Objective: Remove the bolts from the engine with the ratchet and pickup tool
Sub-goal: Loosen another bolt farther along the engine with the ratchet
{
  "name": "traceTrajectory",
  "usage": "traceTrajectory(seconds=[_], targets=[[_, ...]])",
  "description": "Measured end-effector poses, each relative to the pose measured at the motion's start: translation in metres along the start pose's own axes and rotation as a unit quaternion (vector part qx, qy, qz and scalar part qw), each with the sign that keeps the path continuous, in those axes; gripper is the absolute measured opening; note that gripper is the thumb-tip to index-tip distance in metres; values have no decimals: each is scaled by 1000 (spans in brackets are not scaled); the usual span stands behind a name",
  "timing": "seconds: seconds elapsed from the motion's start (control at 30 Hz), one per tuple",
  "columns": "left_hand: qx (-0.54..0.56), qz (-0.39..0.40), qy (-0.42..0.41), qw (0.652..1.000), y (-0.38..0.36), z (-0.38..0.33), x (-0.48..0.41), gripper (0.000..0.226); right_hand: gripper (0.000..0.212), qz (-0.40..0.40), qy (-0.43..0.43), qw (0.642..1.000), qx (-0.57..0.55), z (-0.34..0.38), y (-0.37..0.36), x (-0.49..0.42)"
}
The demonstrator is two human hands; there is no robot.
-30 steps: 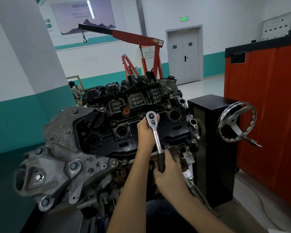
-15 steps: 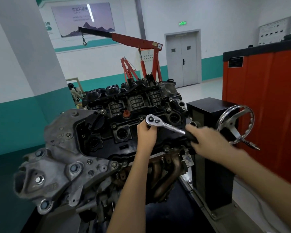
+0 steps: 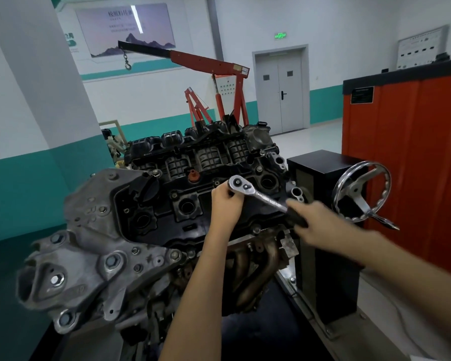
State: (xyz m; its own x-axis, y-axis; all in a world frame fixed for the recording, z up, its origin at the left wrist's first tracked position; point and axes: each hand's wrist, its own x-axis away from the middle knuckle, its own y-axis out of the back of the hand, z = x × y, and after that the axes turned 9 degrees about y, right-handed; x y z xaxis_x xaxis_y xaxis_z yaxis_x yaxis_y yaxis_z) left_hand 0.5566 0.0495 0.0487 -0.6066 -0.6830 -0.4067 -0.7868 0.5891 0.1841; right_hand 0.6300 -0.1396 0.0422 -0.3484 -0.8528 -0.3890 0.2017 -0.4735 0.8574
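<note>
The engine (image 3: 151,230) sits on a stand, its black valve cover (image 3: 193,204) facing me. A chrome ratchet (image 3: 255,192) stands on a bolt in the middle of the cover; the bolt is hidden under its head. My left hand (image 3: 225,204) grips just below the ratchet head and steadies it. My right hand (image 3: 315,222) grips the black handle end, which points right and slightly down. No pickup tool is in view.
A chrome handwheel (image 3: 362,191) on a black stand box (image 3: 320,162) sits close to my right hand. An orange cabinet (image 3: 414,152) stands at the right. A red engine crane (image 3: 214,82) is behind the engine, and a grey pillar (image 3: 37,87) rises at the left.
My right hand swung the ratchet handle from pointing down toward me up to the right, then a little downward again. My left hand stayed at the ratchet head.
</note>
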Motion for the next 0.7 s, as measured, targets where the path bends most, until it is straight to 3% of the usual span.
traceTrajectory(seconds=[0.07,0.13,0.2,0.27,0.33,0.47,0.57,0.7], targets=[[-10,-2,-4,1000,1,0,1,30,24,17,40,984,170,-13,32,-20],[12,-19,6,1000,1,3,2,23,22,-6,56,971,232,-13,36,-27],[44,-37,14,998,-2,6,5,18,24,-47,27,982,183,-6,12,-14],[57,-50,13,997,-7,7,6,27,24,-92,-26,995,3,15,-28,10],[49,-57,1,997,-12,8,5,45,27,-148,-67,971,-176,44,-67,22],[50,-49,0,998,-11,9,2,56,28,-188,-122,926,-304,95,-115,8],[42,-30,11,999,-5,9,1,37,32,-142,-111,943,-280,78,-97,11],[9,-3,4,1000,0,2,1,24,35,-29,-19,996,-87,15,-14,12]])
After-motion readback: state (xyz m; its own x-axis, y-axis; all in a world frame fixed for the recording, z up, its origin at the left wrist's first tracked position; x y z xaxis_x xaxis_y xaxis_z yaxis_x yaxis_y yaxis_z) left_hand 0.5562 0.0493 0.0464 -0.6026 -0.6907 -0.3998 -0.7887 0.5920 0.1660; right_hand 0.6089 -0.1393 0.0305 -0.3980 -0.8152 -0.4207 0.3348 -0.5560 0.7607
